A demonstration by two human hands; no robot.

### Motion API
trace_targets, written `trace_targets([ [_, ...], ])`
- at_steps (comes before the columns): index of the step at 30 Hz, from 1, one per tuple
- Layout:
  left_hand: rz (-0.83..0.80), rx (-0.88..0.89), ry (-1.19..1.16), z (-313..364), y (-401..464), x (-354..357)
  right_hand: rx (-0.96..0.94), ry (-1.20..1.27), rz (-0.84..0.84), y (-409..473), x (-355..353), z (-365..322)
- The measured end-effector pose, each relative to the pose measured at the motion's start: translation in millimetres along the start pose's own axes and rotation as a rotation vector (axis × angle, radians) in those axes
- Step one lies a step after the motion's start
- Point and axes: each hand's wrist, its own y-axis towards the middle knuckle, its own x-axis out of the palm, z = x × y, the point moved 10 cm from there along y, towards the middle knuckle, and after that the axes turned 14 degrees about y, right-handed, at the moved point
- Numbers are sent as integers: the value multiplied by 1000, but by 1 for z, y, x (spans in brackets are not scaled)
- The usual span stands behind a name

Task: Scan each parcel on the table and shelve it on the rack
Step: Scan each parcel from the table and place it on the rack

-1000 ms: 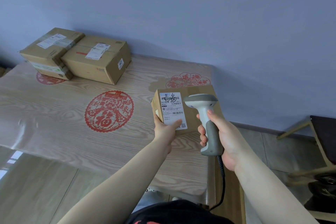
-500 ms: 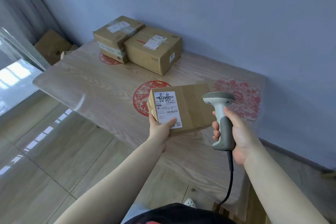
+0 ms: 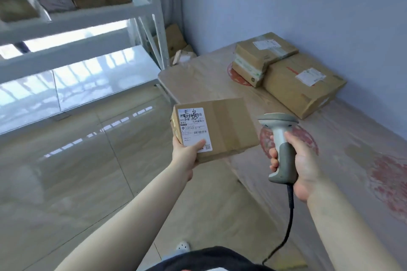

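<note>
Parcel in hand, off the surface, rack to the left.
The left hand [image 3: 186,154] holds the parcel [image 3: 217,130] by one corner only, so it may tip or slip; the right hand's [image 3: 296,161] grip wraps the scanner [image 3: 280,138]. The rack [image 3: 88,15] is blurred and cut off, its free space unclear; the scanner cable runs out of frame.

Parcel in one hand, scanner in the other, beside the table.

The left hand [image 3: 187,156] grips a small brown cardboard parcel [image 3: 222,130] by its near corner, thumb on its white shipping label [image 3: 195,128]. The right hand [image 3: 297,160] grips a grey-and-white corded handheld scanner [image 3: 280,145]. Two larger cardboard boxes [image 3: 286,72] touch on the wood-grain table [image 3: 209,81]. A white metal rack [image 3: 92,15] holds blurred parcels at upper left.
</note>
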Motion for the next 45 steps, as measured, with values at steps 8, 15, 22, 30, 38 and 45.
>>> trace_targets([
  [8,190,4,-137,37,42,-168,70,-140,-172,31,158,42],
  [15,350,-22,-248,45,63,-273,111,-294,-333,72,273,75],
  [22,552,-82,-366,36,81,-367,245,-404,-483,120,385,128],
  [30,705,-143,-492,28,82,-451,363,-512,-550,139,491,178],
  [38,712,-123,-493,31,98,-546,367,-560,-574,128,581,235],
  [45,555,-71,-399,83,108,-656,327,-468,-605,100,675,274],
])
